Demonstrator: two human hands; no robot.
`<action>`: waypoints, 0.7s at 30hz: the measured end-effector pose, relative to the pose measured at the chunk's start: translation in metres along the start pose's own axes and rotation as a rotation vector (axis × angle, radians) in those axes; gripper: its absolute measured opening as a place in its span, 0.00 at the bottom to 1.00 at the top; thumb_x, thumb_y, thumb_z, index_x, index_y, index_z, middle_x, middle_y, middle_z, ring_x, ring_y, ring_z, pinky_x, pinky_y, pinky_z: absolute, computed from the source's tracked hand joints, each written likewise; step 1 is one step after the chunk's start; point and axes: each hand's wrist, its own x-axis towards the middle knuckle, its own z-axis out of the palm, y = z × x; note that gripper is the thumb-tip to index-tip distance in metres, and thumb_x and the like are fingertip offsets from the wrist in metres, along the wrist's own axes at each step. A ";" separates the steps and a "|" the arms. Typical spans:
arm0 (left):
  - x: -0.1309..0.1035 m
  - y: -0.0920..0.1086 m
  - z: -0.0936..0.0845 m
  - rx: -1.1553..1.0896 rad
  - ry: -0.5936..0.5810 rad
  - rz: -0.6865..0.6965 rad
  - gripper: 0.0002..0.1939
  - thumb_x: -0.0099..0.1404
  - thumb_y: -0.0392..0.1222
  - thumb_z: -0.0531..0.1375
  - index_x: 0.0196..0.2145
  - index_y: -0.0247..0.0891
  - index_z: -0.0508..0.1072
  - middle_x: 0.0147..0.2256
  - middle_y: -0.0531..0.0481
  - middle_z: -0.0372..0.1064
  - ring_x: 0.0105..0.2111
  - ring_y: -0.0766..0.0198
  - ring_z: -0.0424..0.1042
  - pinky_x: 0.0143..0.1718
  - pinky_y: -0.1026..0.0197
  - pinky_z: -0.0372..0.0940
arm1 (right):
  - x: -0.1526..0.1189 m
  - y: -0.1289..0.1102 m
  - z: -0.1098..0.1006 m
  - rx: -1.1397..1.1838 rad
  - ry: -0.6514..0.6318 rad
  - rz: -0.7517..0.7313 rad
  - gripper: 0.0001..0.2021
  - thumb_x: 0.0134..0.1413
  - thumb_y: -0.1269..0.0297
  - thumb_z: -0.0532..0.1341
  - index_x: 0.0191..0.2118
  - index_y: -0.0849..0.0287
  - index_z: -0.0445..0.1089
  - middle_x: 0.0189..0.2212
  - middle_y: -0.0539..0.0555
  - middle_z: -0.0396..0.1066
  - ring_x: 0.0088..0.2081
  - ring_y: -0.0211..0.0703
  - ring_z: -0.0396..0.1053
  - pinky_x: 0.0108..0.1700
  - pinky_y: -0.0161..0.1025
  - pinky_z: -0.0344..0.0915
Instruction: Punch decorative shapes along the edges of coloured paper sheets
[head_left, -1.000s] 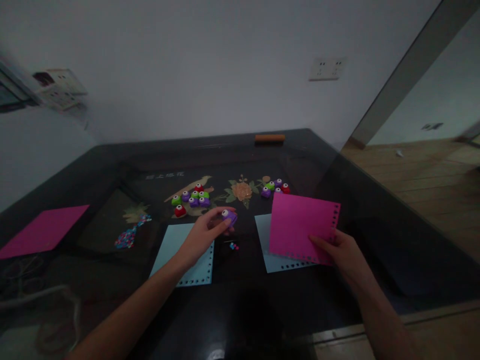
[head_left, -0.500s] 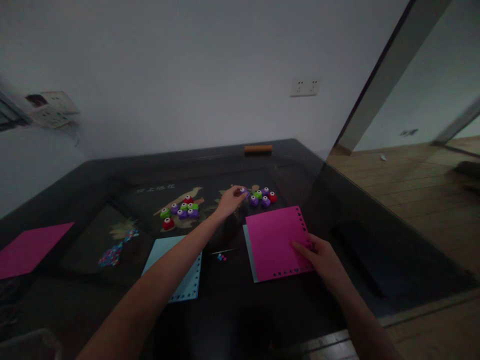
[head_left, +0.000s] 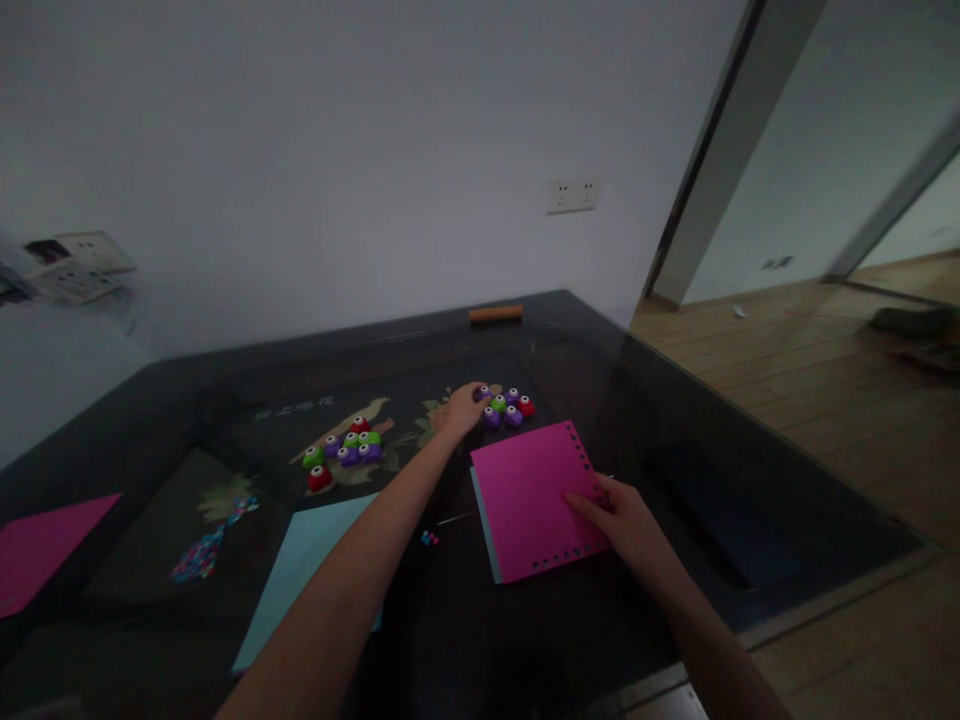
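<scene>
Comparing with one second ago: your left hand (head_left: 463,407) has moved from beside the left-hand light-blue sheet (head_left: 319,545) out to the right-hand cluster (head_left: 513,414) of one-eyed pieces, carrying the purple piece (head_left: 484,393) along. Your right hand (head_left: 624,515) has shifted the pink sheet (head_left: 529,495); it now covers nearly all of the light-blue sheet beneath (head_left: 486,525), leaving a narrow strip at the left edge.

Left grip: your thumb and fingers are closed about the purple piece, which sits at the fingertips, on the cluster's far-left side, just beside its neighbours. Too small to tell whether it bears on the table (head_left: 577,620).

Right grip: your thumb lies on top of the pink sheet by its punched right edge, fingers mostly hidden below; sheet pinched between.

Loose beads (head_left: 430,538) lie left of the pink sheet, near a thin stick (head_left: 456,519).
</scene>
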 end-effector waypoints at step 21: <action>-0.147 0.038 -0.079 -0.082 -0.069 0.387 0.10 0.64 0.34 0.53 0.41 0.39 0.72 0.38 0.48 0.72 0.40 0.62 0.70 0.44 0.57 0.64 | 0.000 0.004 0.001 -0.031 0.101 0.024 0.18 0.43 0.56 0.66 0.41 0.59 0.71 0.35 0.55 0.77 0.34 0.51 0.75 0.37 0.46 0.72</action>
